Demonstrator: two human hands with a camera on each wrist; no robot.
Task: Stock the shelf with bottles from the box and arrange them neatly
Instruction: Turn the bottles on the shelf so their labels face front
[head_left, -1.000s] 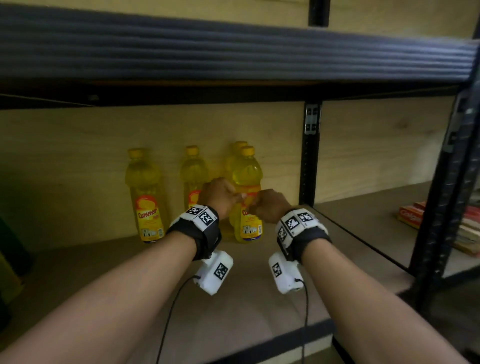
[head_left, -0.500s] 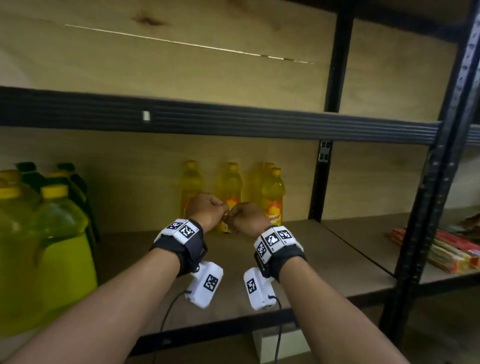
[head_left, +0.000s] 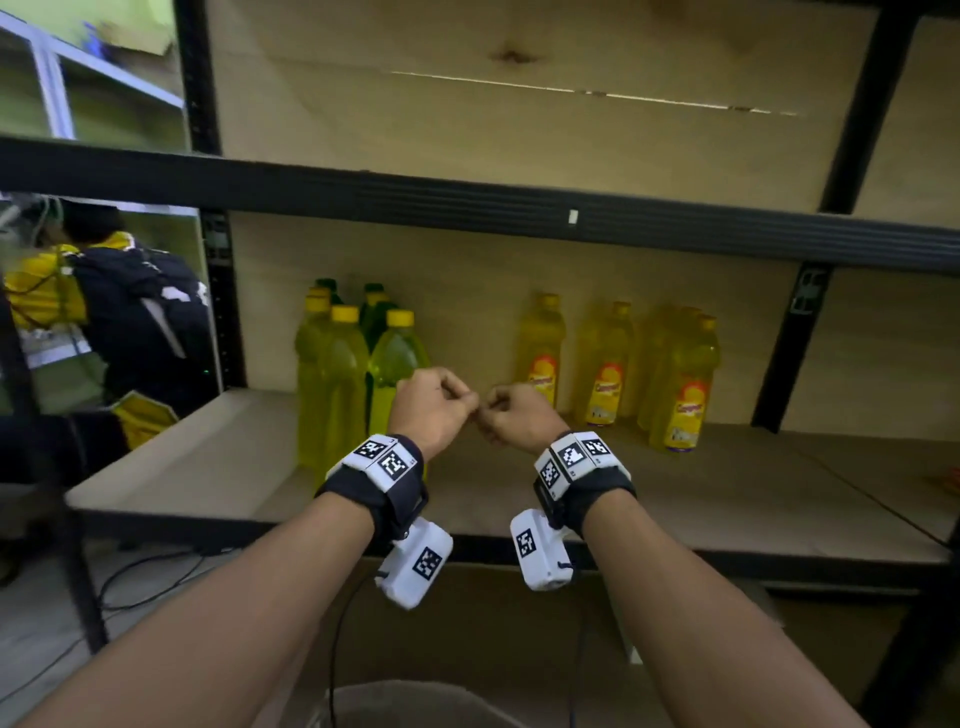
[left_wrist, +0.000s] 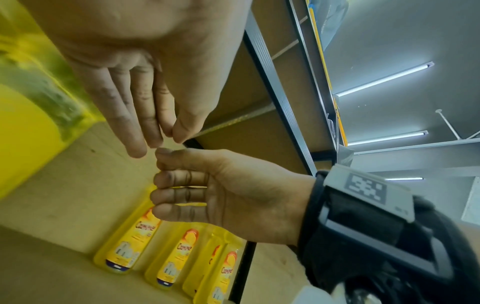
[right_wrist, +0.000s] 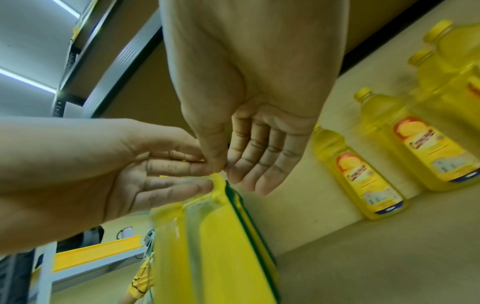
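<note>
Several small yellow oil bottles with orange labels stand at the back right of the wooden shelf; the wrist views show them too. Taller yellow bottles stand in a cluster to the left, with green-capped ones behind. My left hand and right hand hover in front of the shelf between the two groups. Their fingertips touch each other. In the wrist views my left hand and right hand show loosely bent fingers and hold nothing.
A black shelf beam runs overhead, and a black upright bounds the bay on the right. At the far left is a person with a dark backpack. Cables lie on the floor. A brown cardboard surface shows below the shelf edge.
Both hands have let go of the small labelled bottle and drawn back and to the left, meeting fingertip to fingertip. The view has pulled back, and the tall bottles now show.
</note>
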